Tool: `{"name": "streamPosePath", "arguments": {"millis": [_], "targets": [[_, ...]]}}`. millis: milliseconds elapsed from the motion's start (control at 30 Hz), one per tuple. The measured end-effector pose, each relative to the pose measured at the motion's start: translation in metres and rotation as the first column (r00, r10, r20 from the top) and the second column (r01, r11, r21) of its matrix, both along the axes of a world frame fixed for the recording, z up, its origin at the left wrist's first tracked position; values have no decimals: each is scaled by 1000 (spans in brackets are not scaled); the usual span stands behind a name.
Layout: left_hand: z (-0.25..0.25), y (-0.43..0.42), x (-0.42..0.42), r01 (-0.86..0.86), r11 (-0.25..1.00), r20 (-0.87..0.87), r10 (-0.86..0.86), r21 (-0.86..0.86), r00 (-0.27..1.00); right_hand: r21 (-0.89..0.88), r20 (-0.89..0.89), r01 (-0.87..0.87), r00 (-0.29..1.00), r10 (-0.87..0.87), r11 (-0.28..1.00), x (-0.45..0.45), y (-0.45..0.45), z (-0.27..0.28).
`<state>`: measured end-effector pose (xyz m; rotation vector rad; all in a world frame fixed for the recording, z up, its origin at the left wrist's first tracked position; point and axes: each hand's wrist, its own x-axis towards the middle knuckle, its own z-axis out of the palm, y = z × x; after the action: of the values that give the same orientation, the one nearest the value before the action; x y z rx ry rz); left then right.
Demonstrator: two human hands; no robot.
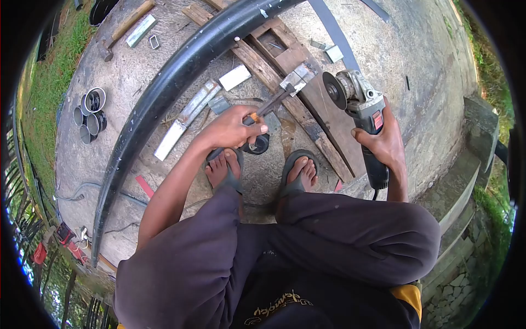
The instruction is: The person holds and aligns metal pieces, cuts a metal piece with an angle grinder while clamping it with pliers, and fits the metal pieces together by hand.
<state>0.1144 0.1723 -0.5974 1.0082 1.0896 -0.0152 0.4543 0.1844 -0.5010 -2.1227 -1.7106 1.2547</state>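
Note:
My left hand [234,129] is closed around the handles of long dark pliers [273,103], which show some orange near my fingers. The tips of the pliers reach a small silvery metal piece [298,78] lying on the wooden boards. My right hand [386,137] grips the body of an angle grinder [368,109]. The grinder's dark disc [333,90] faces left, apart from the metal piece. Below my left hand, a round black object [256,145] lies partly hidden near my foot.
A long curved black pipe [159,93] crosses the left side. Cut metal tubes [186,118] lie between it and the wooden plank [307,118]. A hammer [126,27] and several short black rings [93,101] are at the far left. A concrete ledge [455,181] stands at right.

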Motion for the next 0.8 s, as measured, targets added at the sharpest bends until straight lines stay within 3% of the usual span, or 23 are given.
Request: {"name": "streamPosePath", "arguments": {"millis": [100, 133, 233, 367, 533, 800], "targets": [[-16, -4, 1, -125, 990, 58, 130, -71, 990, 2, 53, -38, 998, 38, 999, 7, -6, -18], [-16, -2, 0, -92, 996, 4, 92, -11, 996, 56, 28, -85, 996, 83, 995, 8, -6, -23], [-18, 3, -5, -44, 998, -76, 47, 47, 996, -6, 39, -115, 993, 115, 993, 0, 1, -18], [-7, 18, -9, -32, 998, -53, 29, -62, 998, 19, 68, -159, 985, 158, 987, -3, 11, -22], [-6, 30, -16, -23, 996, -57, 18, -81, 998, 22, 73, -194, 979, 192, 981, -6, 25, -25], [-4, 39, -18, 134, 990, -145, -140, -47, 980, -32, 22, -177, 984, 177, 984, -16, 29, -24]]}}
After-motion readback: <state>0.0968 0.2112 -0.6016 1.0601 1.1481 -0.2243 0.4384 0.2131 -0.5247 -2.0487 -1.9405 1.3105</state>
